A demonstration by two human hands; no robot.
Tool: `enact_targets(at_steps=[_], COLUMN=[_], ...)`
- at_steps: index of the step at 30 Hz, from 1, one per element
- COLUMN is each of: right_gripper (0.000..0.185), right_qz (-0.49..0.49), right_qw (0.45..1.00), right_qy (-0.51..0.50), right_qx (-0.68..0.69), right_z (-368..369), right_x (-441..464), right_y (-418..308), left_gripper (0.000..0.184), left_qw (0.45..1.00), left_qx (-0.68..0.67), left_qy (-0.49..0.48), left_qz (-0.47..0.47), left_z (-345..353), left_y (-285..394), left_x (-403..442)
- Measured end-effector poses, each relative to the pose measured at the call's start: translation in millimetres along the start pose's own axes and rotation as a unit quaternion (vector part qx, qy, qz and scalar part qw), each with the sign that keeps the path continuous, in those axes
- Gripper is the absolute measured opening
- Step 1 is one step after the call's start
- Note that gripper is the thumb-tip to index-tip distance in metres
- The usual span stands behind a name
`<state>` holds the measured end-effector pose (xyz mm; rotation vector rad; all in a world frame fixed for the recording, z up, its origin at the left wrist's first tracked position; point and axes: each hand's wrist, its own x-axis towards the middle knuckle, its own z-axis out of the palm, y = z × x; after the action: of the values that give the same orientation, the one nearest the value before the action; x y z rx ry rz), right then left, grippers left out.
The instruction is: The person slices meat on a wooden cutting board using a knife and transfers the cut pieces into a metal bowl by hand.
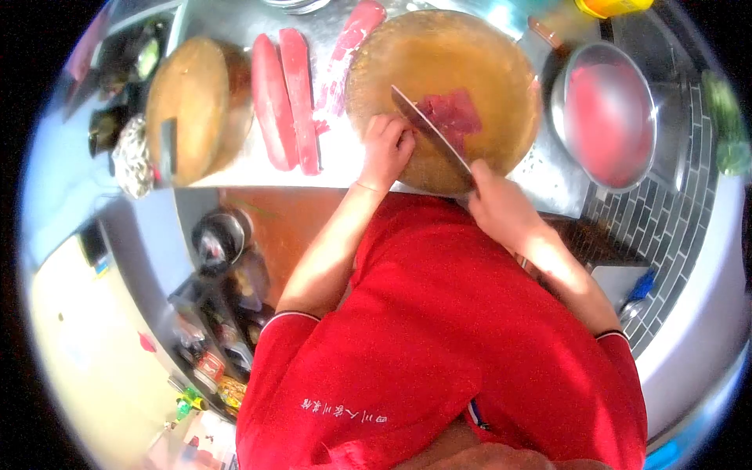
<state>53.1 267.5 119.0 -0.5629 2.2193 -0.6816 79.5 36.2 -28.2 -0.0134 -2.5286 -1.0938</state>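
Note:
My right hand [501, 204] grips the handle of a knife [435, 129], whose long blade slants up and left across the round wooden chopping board [501, 70]. Dark red meat slices [453, 112] lie on the board, against the right side of the blade. To the left of the blade, my left hand [385, 149] rests on the board's edge with its fingers curled. A little red meat shows at its fingertips; the rest is hidden under the hand. Long strips of raw meat [296, 102] lie on the metal counter to the left, beside another meat piece [345, 59].
A metal bowl [558, 110] with pink-red meat [609, 117] stands right of the board. At the left are a second round wooden block [188, 102] and a dark upright object [168, 149]. A yellow item [615, 6] sits at the far right. Pots [222, 239] are stored below.

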Motion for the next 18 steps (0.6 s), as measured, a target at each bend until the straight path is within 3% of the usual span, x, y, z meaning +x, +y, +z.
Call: enact_targets(at_steps=[10, 16, 18], right_gripper=[0.023, 0.024, 0.024], right_qz=[-0.038, -0.077, -0.045], right_qw=[0.999, 0.995, 0.998], right_qy=[0.004, 0.062, 0.041], right_qx=[0.000, 0.033, 0.030], right_z=[8.4, 24.8, 22.1], right_x=[12.0, 74.2, 64.8], right_y=[8.0, -7.1, -5.8], left_gripper=[0.019, 0.018, 0.017], left_qw=[1.000, 1.000, 1.000], left_qx=[0.019, 0.007, 0.003], left_qy=[-0.018, -0.006, -0.014], left_qz=[-0.010, -0.008, -0.011], left_z=[2.4, 1.1, -1.7], left_y=[-7.3, -6.1, -4.6], left_x=[-1.0, -0.4, -2.7])
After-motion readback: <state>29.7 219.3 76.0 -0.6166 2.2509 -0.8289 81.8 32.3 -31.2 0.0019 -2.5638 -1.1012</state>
